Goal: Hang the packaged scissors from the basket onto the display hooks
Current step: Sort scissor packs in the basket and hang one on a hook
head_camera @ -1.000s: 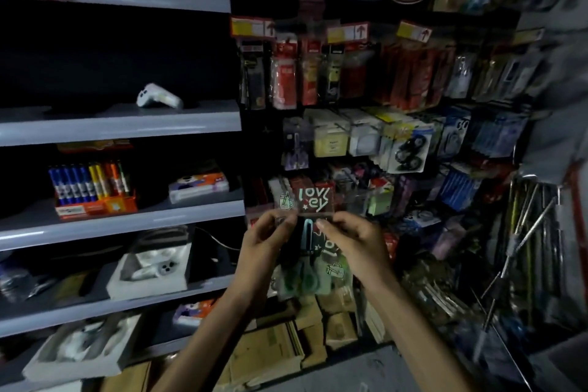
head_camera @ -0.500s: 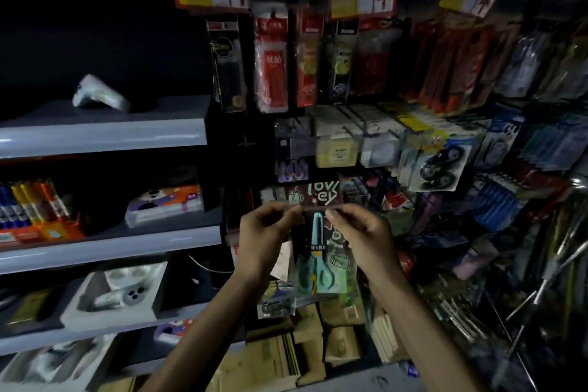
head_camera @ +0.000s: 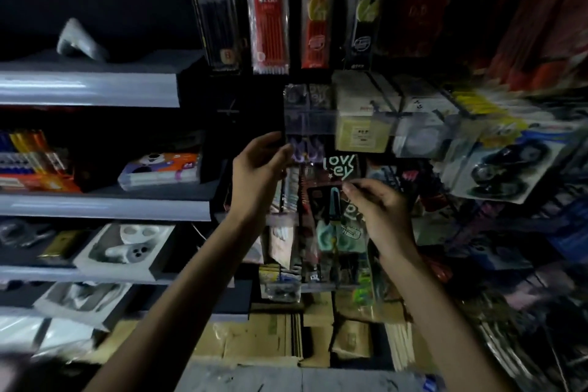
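Note:
My right hand (head_camera: 380,215) pinches the right top edge of a packaged pair of teal scissors (head_camera: 334,219), whose dark header card reads "lovely". The pack hangs upright in front of the display, just below a row of hooks. Up and to the left, my left hand (head_camera: 257,169) has its thumb and fingers curled on the left edge of a purple scissors pack on a hook (head_camera: 304,149); blur hides the exact contact. The hook itself is hard to make out behind a clear price strip (head_camera: 310,121). The basket is out of view.
Pencil packs (head_camera: 270,9) hang above, with boxed goods (head_camera: 362,127) and carded tape rollers (head_camera: 506,169) to the right. Grey shelves (head_camera: 95,89) with markers and boxed items run along the left. Cardboard boxes (head_camera: 270,337) are stacked low at the centre.
My left hand let go of the teal pack and rose up-left to the hanging purple pack. My right hand now holds the teal pack alone. The view moved closer to the display.

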### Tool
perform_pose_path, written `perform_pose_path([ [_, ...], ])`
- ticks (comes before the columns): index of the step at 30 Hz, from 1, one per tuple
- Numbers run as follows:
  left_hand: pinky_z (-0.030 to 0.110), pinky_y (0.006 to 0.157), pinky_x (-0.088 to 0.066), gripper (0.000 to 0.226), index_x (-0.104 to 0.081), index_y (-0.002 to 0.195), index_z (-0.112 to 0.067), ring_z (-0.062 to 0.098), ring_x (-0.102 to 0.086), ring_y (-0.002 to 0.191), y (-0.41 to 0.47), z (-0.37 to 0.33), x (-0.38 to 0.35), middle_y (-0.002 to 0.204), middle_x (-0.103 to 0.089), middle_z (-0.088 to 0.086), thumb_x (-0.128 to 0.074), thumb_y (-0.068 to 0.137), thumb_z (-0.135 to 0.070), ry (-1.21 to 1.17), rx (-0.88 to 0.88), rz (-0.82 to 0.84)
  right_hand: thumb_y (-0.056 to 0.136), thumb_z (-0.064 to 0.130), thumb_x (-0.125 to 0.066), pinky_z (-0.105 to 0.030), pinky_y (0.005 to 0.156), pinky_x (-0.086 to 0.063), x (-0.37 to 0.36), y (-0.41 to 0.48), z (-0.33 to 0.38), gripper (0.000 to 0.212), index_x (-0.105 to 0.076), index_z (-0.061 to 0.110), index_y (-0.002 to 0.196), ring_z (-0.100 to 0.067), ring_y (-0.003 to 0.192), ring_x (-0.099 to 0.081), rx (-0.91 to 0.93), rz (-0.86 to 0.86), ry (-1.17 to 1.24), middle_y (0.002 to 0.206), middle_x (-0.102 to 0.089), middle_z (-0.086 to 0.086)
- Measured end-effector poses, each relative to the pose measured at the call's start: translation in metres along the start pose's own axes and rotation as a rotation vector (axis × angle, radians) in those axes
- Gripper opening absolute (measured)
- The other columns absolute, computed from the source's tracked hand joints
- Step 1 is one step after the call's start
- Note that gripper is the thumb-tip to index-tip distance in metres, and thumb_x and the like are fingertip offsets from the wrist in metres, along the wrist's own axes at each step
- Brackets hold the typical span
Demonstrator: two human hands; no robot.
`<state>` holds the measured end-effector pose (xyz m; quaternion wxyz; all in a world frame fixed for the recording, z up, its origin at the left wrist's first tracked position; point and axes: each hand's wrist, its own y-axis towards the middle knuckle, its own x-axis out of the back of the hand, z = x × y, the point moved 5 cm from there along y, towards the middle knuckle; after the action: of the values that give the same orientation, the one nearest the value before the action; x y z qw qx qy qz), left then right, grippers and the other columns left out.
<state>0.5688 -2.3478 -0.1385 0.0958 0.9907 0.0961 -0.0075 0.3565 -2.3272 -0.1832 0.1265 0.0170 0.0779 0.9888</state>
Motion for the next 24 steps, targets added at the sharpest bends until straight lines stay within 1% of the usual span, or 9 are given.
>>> perform_pose_path([
  [3, 0.032, 0.09, -0.059, 0.027, -0.071, 0.127, -0.017, 0.023, -0.075, 0.108, 0.0, -0.001, -0.004, 0.112, -0.078, 0.005, -0.069, 0.101, -0.02, -0.043, 0.014, 0.021, 0.093, 0.022, -0.074, -0.014, 0.071, -0.053, -0.003, 0.008, -0.005, 0.002, -0.075, 0.023, 0.091, -0.005, 0.085, -0.071, -0.004, 0.008, 0.001, 0.091, -0.076, 0.005],
  [5, 0.039, 0.095, -0.059, 0.023, -0.072, 0.123, -0.015, 0.031, -0.073, 0.111, -0.003, -0.001, -0.004, 0.113, -0.078, 0.01, -0.069, 0.1, -0.018, -0.072, 0.012, 0.018, 0.093, 0.022, -0.075, -0.013, 0.07, -0.053, -0.005, 0.012, -0.006, 0.005, -0.075, 0.025, 0.089, 0.0, 0.083, -0.07, -0.011, 0.002, 0.013, 0.09, -0.075, 0.008],
  [8, 0.052, 0.103, -0.055, 0.018, -0.072, 0.117, -0.012, 0.029, -0.072, 0.105, -0.009, -0.007, -0.002, 0.11, -0.076, 0.012, -0.068, 0.1, -0.015, -0.103, -0.016, 0.033, 0.093, 0.02, -0.074, -0.013, 0.071, -0.054, -0.008, 0.014, -0.005, 0.002, -0.076, 0.021, 0.094, 0.003, 0.08, -0.07, -0.011, 0.0, 0.042, 0.089, -0.076, 0.008],
  [10, 0.049, 0.101, -0.056, 0.019, -0.071, 0.119, -0.011, 0.023, -0.071, 0.1, -0.011, -0.014, -0.001, 0.109, -0.075, 0.011, -0.066, 0.101, -0.012, -0.113, -0.046, 0.061, 0.093, 0.019, -0.074, -0.02, 0.075, -0.054, -0.013, 0.017, -0.002, 0.008, -0.078, 0.014, 0.098, -0.006, 0.087, -0.073, 0.01, 0.006, 0.051, 0.091, -0.078, 0.003],
  [14, 0.029, 0.087, -0.059, 0.027, -0.068, 0.128, -0.01, 0.014, -0.072, 0.097, -0.01, -0.032, 0.001, 0.112, -0.076, 0.009, -0.063, 0.102, -0.007, -0.078, -0.105, 0.104, 0.092, 0.02, -0.075, -0.031, 0.08, -0.054, -0.024, 0.027, 0.004, 0.007, -0.078, 0.016, 0.097, -0.02, 0.094, -0.073, 0.03, -0.005, 0.093, 0.095, -0.078, -0.004],
  [18, 0.034, 0.091, -0.06, 0.034, -0.064, 0.136, -0.015, 0.017, -0.074, 0.099, -0.007, -0.042, 0.003, 0.111, -0.078, 0.008, -0.061, 0.103, -0.005, -0.051, -0.15, 0.15, 0.092, 0.023, -0.075, -0.022, 0.069, -0.052, -0.035, 0.035, 0.011, 0.007, -0.077, 0.018, 0.096, -0.01, 0.084, -0.071, 0.037, 0.008, 0.107, 0.089, -0.077, 0.002],
  [21, 0.042, 0.094, -0.059, 0.038, -0.063, 0.138, -0.02, 0.03, -0.072, 0.109, -0.005, -0.044, 0.004, 0.113, -0.077, 0.011, -0.062, 0.103, -0.007, -0.008, -0.17, 0.179, 0.092, 0.023, -0.075, -0.029, 0.072, -0.057, -0.039, 0.041, 0.014, 0.018, -0.076, 0.011, 0.106, -0.02, 0.091, -0.074, 0.047, -0.02, 0.149, 0.097, -0.078, -0.006],
  [22, 0.043, 0.095, -0.059, 0.039, -0.063, 0.138, -0.021, 0.031, -0.072, 0.108, -0.004, -0.043, 0.004, 0.112, -0.077, 0.012, -0.062, 0.103, -0.007, -0.005, -0.173, 0.184, 0.093, 0.023, -0.075, -0.032, 0.073, -0.057, -0.04, 0.043, 0.015, 0.019, -0.076, 0.01, 0.107, -0.021, 0.092, -0.074, 0.048, -0.032, 0.144, 0.099, -0.078, -0.006],
  [24, 0.044, 0.094, -0.059, 0.041, -0.062, 0.14, -0.021, 0.025, -0.073, 0.101, -0.003, -0.042, 0.006, 0.109, -0.078, 0.01, -0.062, 0.102, -0.006, -0.004, -0.177, 0.19, 0.093, 0.025, -0.074, -0.031, 0.069, -0.055, -0.042, 0.046, 0.017, 0.016, -0.077, 0.014, 0.105, -0.015, 0.084, -0.072, 0.054, -0.049, 0.127, 0.095, -0.078, -0.001],
])
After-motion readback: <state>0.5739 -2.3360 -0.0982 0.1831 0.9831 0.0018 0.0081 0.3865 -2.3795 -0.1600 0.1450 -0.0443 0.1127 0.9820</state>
